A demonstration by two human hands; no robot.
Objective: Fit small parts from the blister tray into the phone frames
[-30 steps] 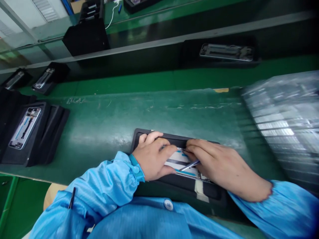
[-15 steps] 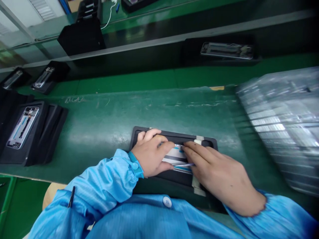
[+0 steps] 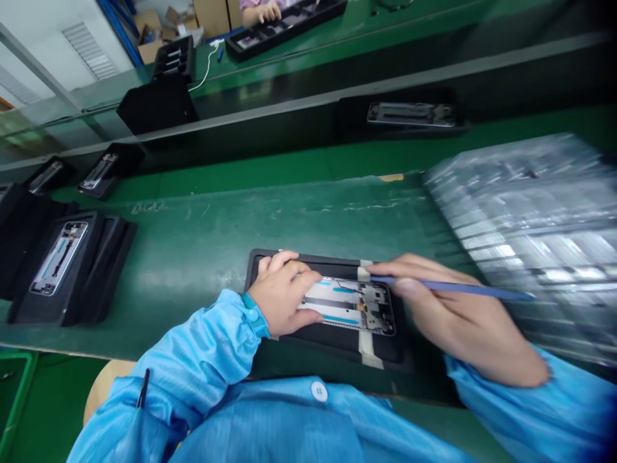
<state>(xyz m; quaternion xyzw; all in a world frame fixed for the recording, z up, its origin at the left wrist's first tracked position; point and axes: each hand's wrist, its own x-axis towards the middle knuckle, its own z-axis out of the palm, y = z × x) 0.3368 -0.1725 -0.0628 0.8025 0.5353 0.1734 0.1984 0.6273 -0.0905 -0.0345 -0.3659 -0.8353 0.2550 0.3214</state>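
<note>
An opened phone (image 3: 337, 302) with bare inner parts and blue strips lies in a black foam tray (image 3: 322, 263) on the green bench. My left hand (image 3: 284, 296) rests over the phone's left end, thumb on the near edge and fingers over the far edge, holding it down. My right hand (image 3: 448, 315) pinches a slim blue stick-like tool (image 3: 463, 288). The tool's tip is just above the phone's far right edge, beside a pale tape strip (image 3: 365, 272). Whether the tip touches the phone I cannot tell.
Stacked black trays with another opened phone (image 3: 58, 258) stand at left. A pile of clear plastic trays (image 3: 535, 238) is at right. Beyond, more phones in trays (image 3: 411, 114) lie on a lower green strip. At the far bench, another person's hand (image 3: 268, 11) is over a black tray (image 3: 289, 29).
My right hand has moved right, off the phone's right part, uncovering its inner parts. The blue tool now lies across the hand. My left hand stays on the phone; the view has shifted slightly.
</note>
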